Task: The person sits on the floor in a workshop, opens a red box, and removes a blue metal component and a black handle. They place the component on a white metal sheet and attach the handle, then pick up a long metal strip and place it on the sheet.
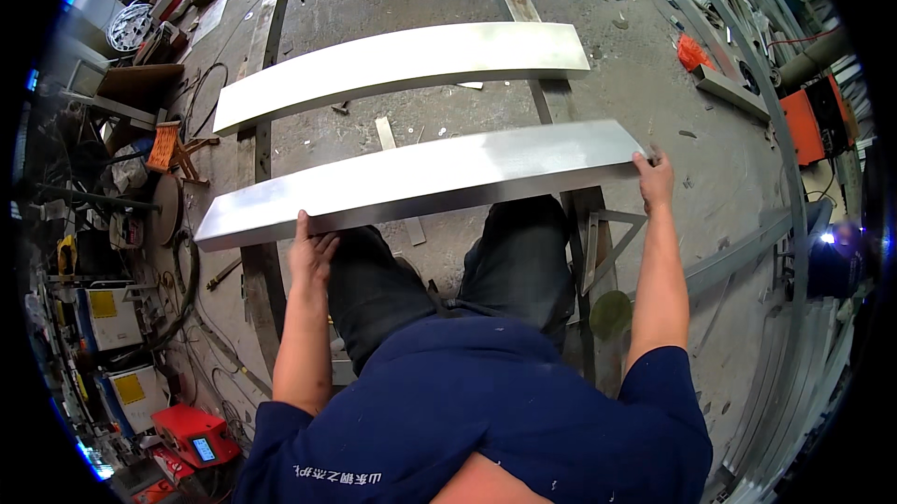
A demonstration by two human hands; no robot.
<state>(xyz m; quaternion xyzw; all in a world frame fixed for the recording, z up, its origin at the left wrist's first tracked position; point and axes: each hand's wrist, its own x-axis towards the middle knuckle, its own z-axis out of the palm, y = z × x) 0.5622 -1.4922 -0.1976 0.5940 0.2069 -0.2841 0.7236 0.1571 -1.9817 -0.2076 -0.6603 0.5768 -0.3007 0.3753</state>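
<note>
Nearer than the far beam [411, 60], the near beam [430, 166] runs left to right, left hand [313, 250] holding its near edge, right hand [657, 177] its right end.

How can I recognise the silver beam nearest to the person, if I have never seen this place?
Start from the two long rails running along the floor, away from the dark trousers. Across them, choose the nearer silver beam. Unlike the untouched farther silver beam, it has the left grip on its near edge and the right grip at its right end.
</note>
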